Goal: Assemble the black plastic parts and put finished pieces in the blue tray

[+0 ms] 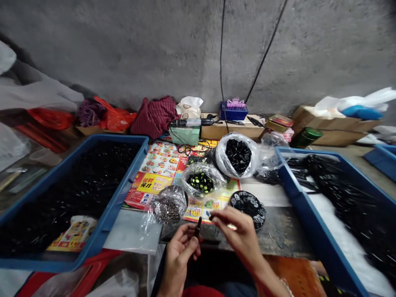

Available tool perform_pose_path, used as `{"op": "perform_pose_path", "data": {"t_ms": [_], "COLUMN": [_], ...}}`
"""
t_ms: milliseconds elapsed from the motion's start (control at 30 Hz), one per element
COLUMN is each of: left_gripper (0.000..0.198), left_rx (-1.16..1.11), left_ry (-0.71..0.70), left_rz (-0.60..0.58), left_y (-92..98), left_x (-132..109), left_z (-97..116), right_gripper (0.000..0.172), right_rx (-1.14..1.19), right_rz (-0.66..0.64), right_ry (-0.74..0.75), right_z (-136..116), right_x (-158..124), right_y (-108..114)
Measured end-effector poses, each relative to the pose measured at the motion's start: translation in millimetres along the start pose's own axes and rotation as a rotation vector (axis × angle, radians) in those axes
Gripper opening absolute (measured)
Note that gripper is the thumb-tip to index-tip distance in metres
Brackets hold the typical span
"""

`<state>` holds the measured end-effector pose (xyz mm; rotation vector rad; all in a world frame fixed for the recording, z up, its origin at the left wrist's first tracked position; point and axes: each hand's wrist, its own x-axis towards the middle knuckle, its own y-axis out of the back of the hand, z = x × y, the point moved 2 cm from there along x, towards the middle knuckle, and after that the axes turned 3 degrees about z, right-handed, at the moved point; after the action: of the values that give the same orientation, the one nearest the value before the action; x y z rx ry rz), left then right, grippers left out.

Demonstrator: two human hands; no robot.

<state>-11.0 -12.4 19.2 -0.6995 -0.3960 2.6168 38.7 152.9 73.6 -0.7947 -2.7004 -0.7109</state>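
**Two hands work at a small black piece (197,227) over the bench.**
The left hand (177,258) holds it in a narrow grip; the right hand (239,235) pinches a tiny dark part (210,217) just beside it, near black discs (249,209) and a bag of metal bits (168,209), between the left tray (123,185) and the right tray (297,198).

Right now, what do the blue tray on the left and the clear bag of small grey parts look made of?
The blue tray looks like moulded plastic: even colour, satin sheen, rounded corners. The clear bag looks like thin plastic film, glossy and crinkled. The small grey parts look like metal, going by their bright glints, but they are too small to be sure.
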Motion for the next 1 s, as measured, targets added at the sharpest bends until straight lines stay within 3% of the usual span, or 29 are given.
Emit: {"op": "perform_pose_path", "data": {"t_ms": [100,200,367,500,633,700,867,1000], "left_gripper": [0.04,0.039,0.033,0.034,0.034,0.034,0.032,0.028], "left_rx": [-0.091,-0.143,-0.107,-0.063,-0.035,-0.015,0.099,0.18], "left_ry": [-0.006,0.046,0.031,-0.02,-0.011,-0.001,-0.048,-0.08], "left_rz": [0.061,0.069,0.067,0.056,0.022,0.017,-0.023,-0.11], "left_y": [-11.6,-20.9,-22.8,-19.8,-19.1,-18.4,-18.3,-22.2], "left_x": [2,1,-2,-3,-6,-8,-15,-21], "left_z": [-2,-4,-3,-4,-8,-9,-10,-13], "right_gripper": [0.013,0.012,0.014,0.013,0.006,0.011,0.027,0.026], "right_rx": [0.098,0.153,0.356,0.445,0.491,0.542,0.637,0.642], "right_rz": [-0.025,-0.001,-0.002,-0.026,-0.076,-0.071,0.075,0.157], "right_ry": [-0.047,-0.101,-0.306,-0.372,-0.4,-0.457,-0.644,-0.686], "right_z": [-5,-1,10,6,2,6,28,33], "right_x": [-50,-80,-98,-102,-100,-98,-93,-90], "right_y": [-19,-40,-62,-70,-65,-57,-27,-19]}}
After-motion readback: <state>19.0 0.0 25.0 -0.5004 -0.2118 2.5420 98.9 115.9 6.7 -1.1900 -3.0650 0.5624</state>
